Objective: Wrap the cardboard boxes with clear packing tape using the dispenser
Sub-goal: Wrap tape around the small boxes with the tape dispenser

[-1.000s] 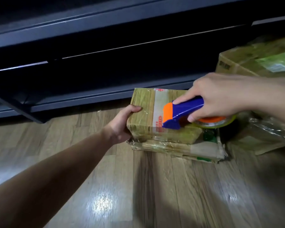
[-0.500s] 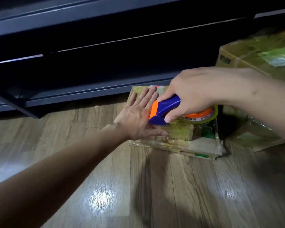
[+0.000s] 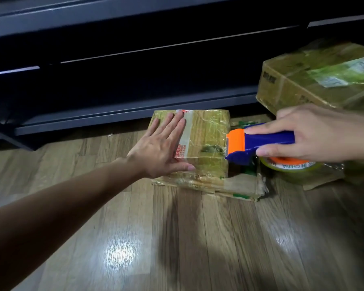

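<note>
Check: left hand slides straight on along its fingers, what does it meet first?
Likely nothing on the small box; the left hand lies flat on it, fingers aimed at its far edge. Beyond that sits the dark cabinet base; depth unclear.

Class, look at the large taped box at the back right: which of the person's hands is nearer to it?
Right. The right hand, gripping the tape dispenser, is just in front of the large box; the left hand lies flat on the small box.

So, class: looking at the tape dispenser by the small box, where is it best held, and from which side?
Take the tape dispenser by its blue handle, coming from the right, away from the small box. The toothed orange blade end faces the box, and the tape roll hangs below, so the long handle is the safe part. The right hand already wraps it that way.
</note>
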The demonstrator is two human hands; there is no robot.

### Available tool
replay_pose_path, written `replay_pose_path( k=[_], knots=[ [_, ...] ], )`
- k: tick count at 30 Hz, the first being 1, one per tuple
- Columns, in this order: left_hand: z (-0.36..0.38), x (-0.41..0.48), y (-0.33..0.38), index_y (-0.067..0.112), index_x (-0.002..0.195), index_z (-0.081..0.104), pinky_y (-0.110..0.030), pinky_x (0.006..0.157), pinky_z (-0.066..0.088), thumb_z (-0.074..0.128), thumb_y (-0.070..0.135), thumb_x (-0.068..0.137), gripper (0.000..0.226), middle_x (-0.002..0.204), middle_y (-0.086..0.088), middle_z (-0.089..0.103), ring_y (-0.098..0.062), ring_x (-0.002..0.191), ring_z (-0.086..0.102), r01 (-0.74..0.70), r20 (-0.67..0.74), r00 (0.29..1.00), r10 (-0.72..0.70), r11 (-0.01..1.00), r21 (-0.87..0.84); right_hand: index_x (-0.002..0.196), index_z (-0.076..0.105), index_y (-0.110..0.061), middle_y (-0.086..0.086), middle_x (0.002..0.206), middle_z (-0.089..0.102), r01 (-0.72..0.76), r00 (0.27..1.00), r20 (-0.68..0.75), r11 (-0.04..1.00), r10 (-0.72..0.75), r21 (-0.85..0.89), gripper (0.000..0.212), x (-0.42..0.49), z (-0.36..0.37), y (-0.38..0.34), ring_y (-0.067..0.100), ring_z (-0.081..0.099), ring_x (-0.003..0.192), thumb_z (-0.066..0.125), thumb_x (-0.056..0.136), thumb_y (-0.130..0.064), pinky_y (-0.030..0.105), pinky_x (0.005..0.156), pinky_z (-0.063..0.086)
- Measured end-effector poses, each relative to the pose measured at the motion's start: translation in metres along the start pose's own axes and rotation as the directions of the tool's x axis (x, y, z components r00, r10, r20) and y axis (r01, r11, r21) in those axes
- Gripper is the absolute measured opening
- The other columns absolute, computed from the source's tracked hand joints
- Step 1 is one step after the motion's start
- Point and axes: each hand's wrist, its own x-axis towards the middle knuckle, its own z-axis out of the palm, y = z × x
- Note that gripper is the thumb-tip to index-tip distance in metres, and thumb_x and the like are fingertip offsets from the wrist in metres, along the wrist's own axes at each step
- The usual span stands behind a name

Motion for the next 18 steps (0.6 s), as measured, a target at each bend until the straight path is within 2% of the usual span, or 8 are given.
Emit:
replay_pose_path(
  k=[5, 7, 9, 11, 13, 14, 16, 18],
  knots=[
    [-0.007, 0.001, 0.007, 0.011, 0.166, -0.007, -0.049, 0.130, -0.006, 0.029, 0.101, 0.068, 0.138, 0.173, -0.002, -0.019, -0.019, 0.159, -0.019, 0.039, 0.021, 0.999, -0.038, 0.997, -0.061, 0.135, 0.035, -0.073, -0.012, 0.088, 0.047, 0.026, 0.999, -0.044, 1.000, -0.026, 0.000, 0.070, -0.001, 0.017, 0.011, 0.003, 0.050, 0.074, 0.031, 0.068, -0.091, 0.027, 0.063, 0.036],
    [-0.023, 0.006, 0.014, 0.015, 0.166, 0.004, -0.053, 0.129, 0.003, 0.037, 0.102, 0.059, 0.142, 0.174, -0.006, 0.000, -0.028, 0.160, -0.001, 0.065, 0.054, 0.997, -0.061, 0.995, -0.080, 0.135, 0.034, -0.073, -0.012, 0.089, 0.047, 0.025, 0.999, -0.041, 1.000, -0.026, -0.012, 0.070, 0.001, 0.013, 0.013, 0.004, 0.051, 0.076, 0.031, 0.067, -0.090, 0.027, 0.063, 0.037],
    [-0.043, 0.020, 0.028, 0.027, 0.165, 0.007, -0.061, 0.126, 0.012, 0.053, 0.100, 0.054, 0.139, 0.167, -0.010, 0.014, -0.037, 0.154, 0.014, 0.029, 0.081, 0.996, -0.028, 0.999, -0.015, 0.136, 0.035, -0.071, -0.011, 0.090, 0.047, 0.024, 0.999, -0.032, 1.000, -0.024, -0.009, 0.071, 0.001, 0.011, 0.014, 0.005, 0.051, 0.076, 0.033, 0.067, -0.088, 0.025, 0.062, 0.035],
    [-0.058, 0.043, 0.045, 0.038, 0.164, -0.001, -0.068, 0.125, 0.006, 0.073, 0.089, 0.056, 0.141, 0.169, -0.011, 0.005, -0.040, 0.156, 0.004, -0.046, 0.134, 0.990, 0.039, 0.998, 0.052, 0.137, 0.036, -0.069, -0.011, 0.091, 0.047, 0.033, 0.999, -0.020, 0.999, -0.032, 0.008, 0.073, 0.000, 0.013, 0.014, 0.005, 0.051, 0.076, 0.034, 0.066, -0.088, 0.023, 0.061, 0.032],
    [-0.064, 0.066, 0.061, 0.043, 0.162, -0.011, -0.068, 0.124, -0.005, 0.083, 0.080, 0.056, 0.146, 0.172, -0.010, -0.012, -0.042, 0.157, -0.013, -0.087, 0.226, 0.972, 0.069, 0.994, 0.071, 0.138, 0.035, -0.069, -0.011, 0.091, 0.047, 0.028, 0.999, -0.022, 1.000, -0.027, 0.013, 0.075, -0.001, 0.016, 0.012, 0.005, 0.050, 0.076, 0.033, 0.066, -0.088, 0.022, 0.061, 0.029],
    [-0.065, 0.075, 0.067, 0.045, 0.162, -0.012, -0.068, 0.123, -0.006, 0.085, 0.077, 0.056, 0.147, 0.172, -0.010, -0.013, -0.043, 0.157, -0.013, -0.097, 0.270, 0.960, 0.076, 0.993, 0.065, 0.139, 0.035, -0.068, -0.011, 0.091, 0.046, 0.017, 1.000, -0.026, 1.000, -0.017, 0.008, 0.077, -0.002, 0.017, 0.013, 0.004, 0.049, 0.075, 0.032, 0.065, -0.088, 0.022, 0.060, 0.028],
    [-0.064, 0.086, 0.072, 0.047, 0.163, -0.004, -0.067, 0.125, 0.002, 0.085, 0.076, 0.058, 0.141, 0.169, -0.013, 0.003, -0.044, 0.156, 0.003, -0.110, 0.303, 0.949, 0.092, 0.993, 0.044, 0.140, 0.035, -0.067, -0.012, 0.092, 0.046, 0.000, 0.999, -0.038, 1.000, 0.000, -0.009, 0.078, -0.003, 0.015, 0.013, 0.004, 0.048, 0.076, 0.032, 0.065, -0.088, 0.021, 0.060, 0.027],
    [-0.067, 0.086, 0.072, 0.049, 0.161, 0.011, -0.064, 0.123, 0.019, 0.083, 0.079, 0.057, 0.130, 0.156, -0.014, 0.023, -0.041, 0.147, 0.022, -0.133, 0.250, 0.961, 0.120, 0.990, 0.037, 0.141, 0.035, -0.067, -0.012, 0.092, 0.046, -0.018, 0.999, -0.044, 1.000, 0.017, -0.012, 0.075, -0.009, 0.008, 0.010, 0.003, 0.047, 0.076, 0.036, 0.068, -0.087, 0.021, 0.060, 0.027]
  ],
)
